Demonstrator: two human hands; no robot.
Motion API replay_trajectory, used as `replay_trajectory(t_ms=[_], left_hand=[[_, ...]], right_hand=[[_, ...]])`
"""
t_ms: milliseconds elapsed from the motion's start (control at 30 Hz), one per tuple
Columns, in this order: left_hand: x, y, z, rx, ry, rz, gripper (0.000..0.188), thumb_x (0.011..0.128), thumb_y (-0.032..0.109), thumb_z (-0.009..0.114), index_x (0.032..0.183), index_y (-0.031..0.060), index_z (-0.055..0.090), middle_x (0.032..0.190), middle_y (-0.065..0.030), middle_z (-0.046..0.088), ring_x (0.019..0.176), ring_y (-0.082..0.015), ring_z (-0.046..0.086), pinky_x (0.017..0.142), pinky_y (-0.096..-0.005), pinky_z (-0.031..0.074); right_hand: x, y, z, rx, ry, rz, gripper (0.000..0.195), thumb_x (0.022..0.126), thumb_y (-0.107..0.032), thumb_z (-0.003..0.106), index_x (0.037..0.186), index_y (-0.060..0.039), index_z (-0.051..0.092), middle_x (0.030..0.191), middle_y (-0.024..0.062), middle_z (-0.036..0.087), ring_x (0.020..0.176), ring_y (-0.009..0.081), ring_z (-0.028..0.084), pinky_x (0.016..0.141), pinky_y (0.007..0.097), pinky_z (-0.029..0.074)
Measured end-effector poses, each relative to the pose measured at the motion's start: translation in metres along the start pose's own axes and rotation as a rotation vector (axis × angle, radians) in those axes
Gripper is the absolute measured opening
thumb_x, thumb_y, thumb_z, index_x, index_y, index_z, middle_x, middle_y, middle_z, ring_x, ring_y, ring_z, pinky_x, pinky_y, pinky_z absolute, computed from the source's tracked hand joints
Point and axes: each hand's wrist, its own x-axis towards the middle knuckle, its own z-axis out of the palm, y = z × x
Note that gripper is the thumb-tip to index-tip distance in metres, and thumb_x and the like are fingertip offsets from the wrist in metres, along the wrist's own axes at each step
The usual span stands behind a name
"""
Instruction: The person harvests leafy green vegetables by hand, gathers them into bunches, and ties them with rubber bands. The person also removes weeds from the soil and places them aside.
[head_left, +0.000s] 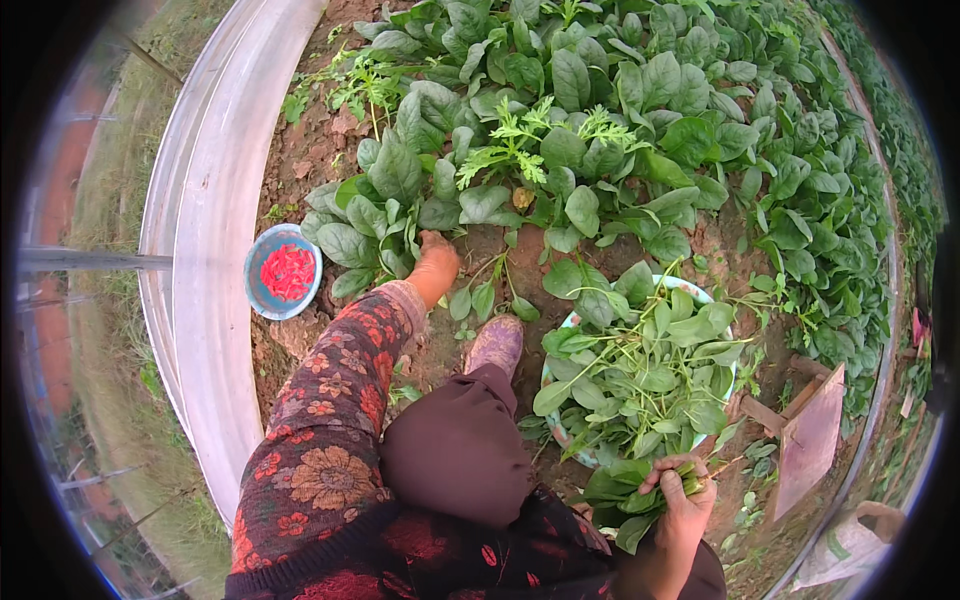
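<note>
My left hand (437, 259) reaches to the base of a leafy spinach plant (360, 232) at the edge of the planted bed. Its fingertips are hidden behind the leaves, so its grip cannot be made out. Low on the right, my right hand (684, 499) is closed around the stems of a spinach bunch (619, 491), with leaves pointing left and pale root ends to the right. Just beyond that hand stands a round basin (551, 420) with a pale blue rim, heaped with loose picked spinach (652, 352).
A small blue bowl (255, 289) of red strips (288, 273) sits left, beside white plastic sheeting (217, 187). A low wooden stool (810, 442) stands right of the basin. My purple boot (496, 343) is on the soil. Dense spinach (660, 82) spreads ahead; a white sack (847, 551) lies lower right.
</note>
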Motion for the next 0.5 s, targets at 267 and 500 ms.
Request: replay_trajectory(t_ms=[267,500], left_hand=[[0.002,0.001,0.038,0.254,-0.121,0.230,0.034,0.088,0.020,0.050,0.116,0.0098,0.066,0.114,-0.0114,0.065,0.109,-0.0337,0.057,0.092,-0.0595,0.032],[0.001,-0.012,0.016,0.090,-0.285,0.053,0.036,0.089,0.022,0.051,0.121,0.0116,0.063,0.125,-0.0081,0.061,0.117,-0.0298,0.054,0.095,-0.0601,0.032]], right_hand=[[0.004,-0.002,-0.004,0.025,-0.058,0.059,0.008,0.087,0.001,0.058,0.094,0.0040,0.059,0.075,0.0079,0.060,0.066,0.0146,0.058,0.064,0.0252,0.046],[0.003,0.006,-0.010,-0.020,-0.055,0.067,0.009,0.087,0.002,0.058,0.095,0.0044,0.059,0.076,0.0081,0.060,0.066,0.0144,0.058,0.064,0.0249,0.046]])
